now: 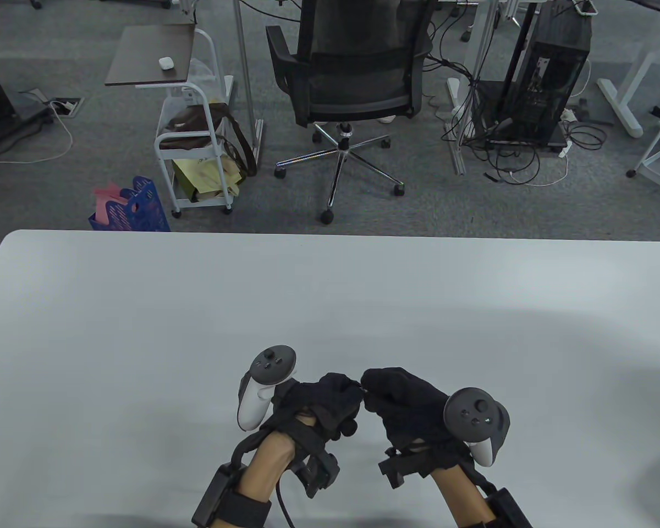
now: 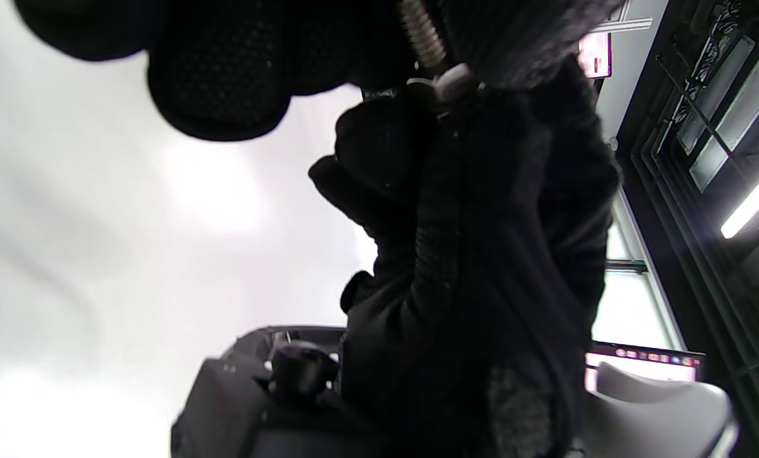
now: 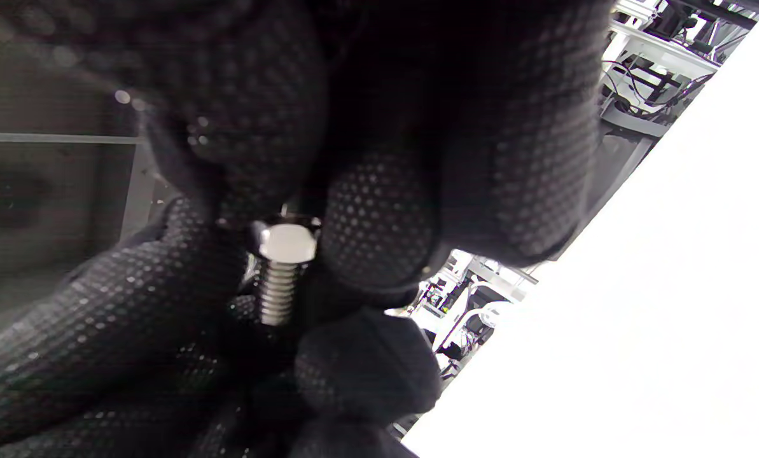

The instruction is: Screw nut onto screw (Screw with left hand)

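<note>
While my hands meet low over the near part of the white surface (image 1: 330, 297), wide bare room lies ahead of them up to the far edge and out to both sides, with the rounded far-left corner well apart from me. Beyond that far edge stand an office chair (image 1: 352, 71), a small white cart (image 1: 195, 148) and a blue basket (image 1: 135, 206) on the floor, all well clear of where I work.

My left hand (image 1: 322, 404) and right hand (image 1: 404, 404) are raised off the surface, fingertips touching between them. Both are curled. My right hand pinches the screw (image 3: 280, 273) at its hex head, thumb on one side and a fingertip (image 3: 379, 222) on the other. My left hand's fingers close round the threaded end; I cannot see the nut itself clearly there, only bare thread running into the glove.

From the table view the screw shows only as a tiny glint between the fingertips, its long axis lying roughly side to side, head toward my right hand and thread toward my left. In the right wrist view the shank runs straight away from the head into my left fingers. In the left wrist view the thread (image 2: 422, 35) comes in slanted from the top edge, ending at the head against my right glove.
</note>
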{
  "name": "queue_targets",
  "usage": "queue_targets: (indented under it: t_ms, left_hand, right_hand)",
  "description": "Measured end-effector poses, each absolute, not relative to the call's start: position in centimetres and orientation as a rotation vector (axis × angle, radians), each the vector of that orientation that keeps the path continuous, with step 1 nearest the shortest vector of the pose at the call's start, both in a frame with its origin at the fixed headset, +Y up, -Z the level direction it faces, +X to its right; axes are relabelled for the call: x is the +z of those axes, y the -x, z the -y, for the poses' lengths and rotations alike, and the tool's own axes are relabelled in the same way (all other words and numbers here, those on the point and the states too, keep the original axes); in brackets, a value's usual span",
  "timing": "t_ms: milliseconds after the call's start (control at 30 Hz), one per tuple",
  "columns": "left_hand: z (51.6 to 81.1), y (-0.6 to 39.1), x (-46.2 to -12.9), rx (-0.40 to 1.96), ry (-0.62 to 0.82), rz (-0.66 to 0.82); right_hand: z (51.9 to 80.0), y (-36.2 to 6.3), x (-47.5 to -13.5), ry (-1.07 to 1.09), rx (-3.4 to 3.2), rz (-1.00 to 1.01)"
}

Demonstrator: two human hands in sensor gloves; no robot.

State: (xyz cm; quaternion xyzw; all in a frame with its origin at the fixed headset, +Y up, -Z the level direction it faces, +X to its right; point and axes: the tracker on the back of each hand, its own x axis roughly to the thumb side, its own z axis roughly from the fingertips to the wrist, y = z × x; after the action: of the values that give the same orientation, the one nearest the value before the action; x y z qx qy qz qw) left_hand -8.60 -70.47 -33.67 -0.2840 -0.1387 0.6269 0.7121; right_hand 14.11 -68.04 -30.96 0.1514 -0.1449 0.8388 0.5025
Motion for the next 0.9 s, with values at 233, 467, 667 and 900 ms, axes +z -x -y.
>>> queue_targets:
  t_ms: [233, 467, 667, 900]
  left_hand:
    - [69.9, 8.4, -33.6, 1.321, 0.6, 0.288]
    - [69.1, 7.8, -33.4, 1.225, 0.431, 0.309]
    - [67.2, 8.3, -33.1, 0.962, 0.177, 0.306]
    - [67.8, 10.6, -34.4, 0.242, 0.05, 0.08]
  right_hand:
    - [68.2, -14.2, -31.0, -0.36, 2.025, 0.346]
    - [68.7, -14.9, -31.5, -0.287, 1.955, 0.301]
    - [69.2, -15.2, -31.8, -0.275, 1.981, 0.27]
    - [69.0, -15.5, -32.0, -0.3, 2.099, 0.318]
